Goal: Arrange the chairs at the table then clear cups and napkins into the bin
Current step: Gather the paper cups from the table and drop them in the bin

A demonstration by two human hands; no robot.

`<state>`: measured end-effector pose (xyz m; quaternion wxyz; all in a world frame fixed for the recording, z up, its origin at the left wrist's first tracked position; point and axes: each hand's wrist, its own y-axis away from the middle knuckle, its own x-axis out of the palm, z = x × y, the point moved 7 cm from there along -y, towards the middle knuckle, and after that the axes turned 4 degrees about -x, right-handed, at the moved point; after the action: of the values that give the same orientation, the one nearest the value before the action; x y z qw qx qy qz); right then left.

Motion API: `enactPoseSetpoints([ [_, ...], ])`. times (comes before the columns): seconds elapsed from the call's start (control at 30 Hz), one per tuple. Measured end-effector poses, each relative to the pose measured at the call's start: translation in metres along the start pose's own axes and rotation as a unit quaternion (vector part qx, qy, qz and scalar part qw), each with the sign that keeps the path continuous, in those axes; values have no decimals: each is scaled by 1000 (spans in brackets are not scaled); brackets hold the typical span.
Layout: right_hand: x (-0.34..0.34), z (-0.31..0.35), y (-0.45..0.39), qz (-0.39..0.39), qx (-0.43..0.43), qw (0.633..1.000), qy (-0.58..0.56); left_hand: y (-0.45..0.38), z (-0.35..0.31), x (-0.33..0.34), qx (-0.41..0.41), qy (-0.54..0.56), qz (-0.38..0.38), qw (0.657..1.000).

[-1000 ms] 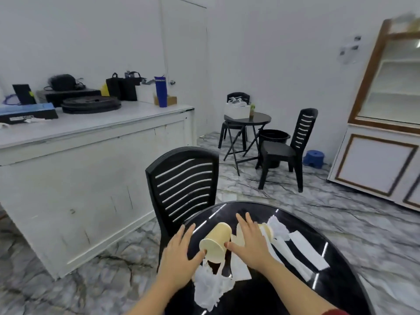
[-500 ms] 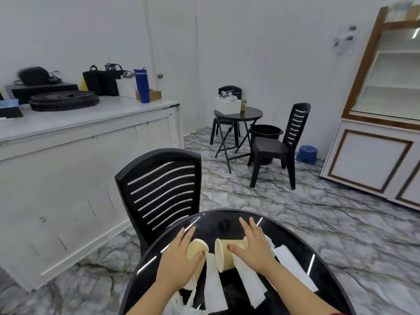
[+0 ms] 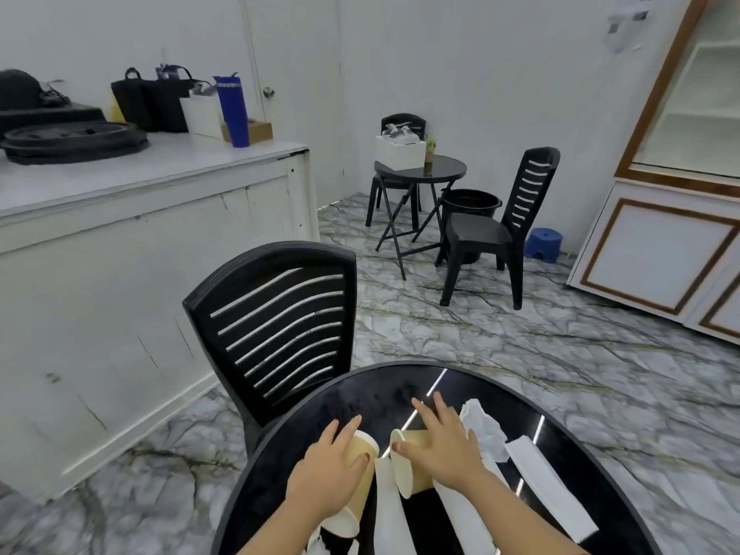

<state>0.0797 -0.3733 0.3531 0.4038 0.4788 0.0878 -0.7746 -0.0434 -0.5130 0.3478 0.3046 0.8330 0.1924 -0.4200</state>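
Two tan paper cups lie on their sides on the round black table (image 3: 352, 398). My left hand (image 3: 326, 470) wraps around the left cup (image 3: 362, 448). My right hand (image 3: 444, 446) grips the right cup (image 3: 404, 470), whose open mouth faces left. A folded white napkin (image 3: 386, 510) lies between the cups. A crumpled napkin (image 3: 486, 430) and a flat one (image 3: 544, 486) lie to the right. A black slatted chair (image 3: 280, 322) stands tucked at the table's far left edge.
A white counter (image 3: 140, 218) with bags and a blue tumbler runs along the left. Across the marble floor stand a second small black table (image 3: 420, 170), two more black chairs, a black bin (image 3: 470, 202) and a blue stool (image 3: 544, 242). A white cabinet (image 3: 660, 254) fills the right.
The camera has turned a little to the left. Both hands have closed on the two cups and drawn them nearer on the table; the left cup now lies on its side under my left hand.
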Motion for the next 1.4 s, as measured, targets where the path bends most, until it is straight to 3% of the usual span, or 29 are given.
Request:
enactPoseSetpoints([
  [0.17, 3, -2, -3, 4, 2, 1000, 1, -11, 0, 11, 0, 12, 47, 999],
  [0.43, 10, -10, 13, 16, -14, 1000, -7, -7, 0, 19, 3, -30, 1, 1000],
  [0.67, -2, -6, 24, -15, -34, 997, -68, -1, -6, 9, 0, 30, 7, 1000],
  [1.07, -34, 64, 42, -55, -168, 982, -67, 58, 3, -61, -12, 102, -148, 984],
  [1.4, 26, 197, 84, 15, -334, 941, -59, 175, 102, -114, -116, 143, -267, 946],
])
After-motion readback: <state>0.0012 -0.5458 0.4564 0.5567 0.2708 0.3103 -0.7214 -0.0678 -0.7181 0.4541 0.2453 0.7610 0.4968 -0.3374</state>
